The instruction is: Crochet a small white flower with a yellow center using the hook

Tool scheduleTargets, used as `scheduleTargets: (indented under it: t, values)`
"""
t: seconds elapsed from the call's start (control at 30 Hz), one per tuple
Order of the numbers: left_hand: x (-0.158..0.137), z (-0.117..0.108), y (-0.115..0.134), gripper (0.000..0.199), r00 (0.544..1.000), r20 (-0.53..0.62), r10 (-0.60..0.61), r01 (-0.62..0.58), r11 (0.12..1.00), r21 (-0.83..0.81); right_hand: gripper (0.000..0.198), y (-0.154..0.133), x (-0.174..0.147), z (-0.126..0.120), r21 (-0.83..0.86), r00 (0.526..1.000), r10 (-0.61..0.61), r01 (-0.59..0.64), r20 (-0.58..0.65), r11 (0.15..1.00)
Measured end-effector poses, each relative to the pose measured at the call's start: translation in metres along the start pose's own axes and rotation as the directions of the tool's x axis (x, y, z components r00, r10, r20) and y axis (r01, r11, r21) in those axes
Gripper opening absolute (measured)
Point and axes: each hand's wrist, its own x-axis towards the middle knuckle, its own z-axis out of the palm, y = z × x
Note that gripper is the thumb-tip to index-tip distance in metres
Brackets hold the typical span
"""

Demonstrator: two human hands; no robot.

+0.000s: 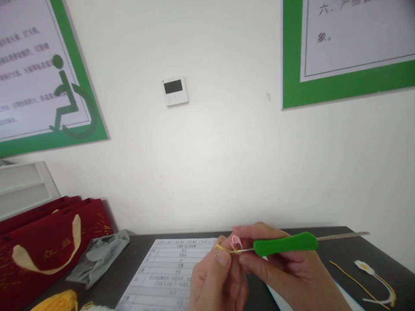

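Note:
My right hand (292, 272) grips a crochet hook (285, 245) by its green handle, the metal shaft pointing left. Beside it, my left hand (214, 278) pinches a small bit of yellow yarn (223, 247) between thumb and fingers. The hook's thin end reaches the yarn at my left fingertips; whether it passes through a loop is too small to tell. A pink plastic stitch marker (236, 241) sits at the yarn, between the two hands. Both hands are above the dark table, and my left palm is turned out of sight.
Beneath the hands lies a printed sheet (152, 276) on the dark table (129, 259). Red gift bags (39, 259), a grey cloth (100, 255) and a yellow yarn ball (58, 301) are at left. At right lie a white-and-yellow piece (365, 267) with strands and a yellow strand (353, 280).

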Motion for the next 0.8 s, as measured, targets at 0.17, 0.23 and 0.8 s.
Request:
scheduleTargets:
  t: [0.17,0.23,0.8]
  values:
    - [-0.001,0.000,0.000,0.044,0.995,0.087,-0.050,0.052,0.998,-0.024,0.042,-0.005,0.005,-0.011,-0.275,0.964,-0.230,0.259,0.135,0.926]
    - [-0.002,0.000,-0.001,0.048,0.987,0.133,-0.091,0.093,0.996,-0.014,0.042,-0.004,0.004,-0.017,-0.323,0.943,-0.254,0.314,0.217,0.893]
    - [-0.004,0.010,0.007,0.041,0.956,0.153,-0.251,0.263,0.963,-0.063,0.023,-0.018,0.011,-0.022,-0.395,0.935,-0.180,0.297,0.306,0.869]
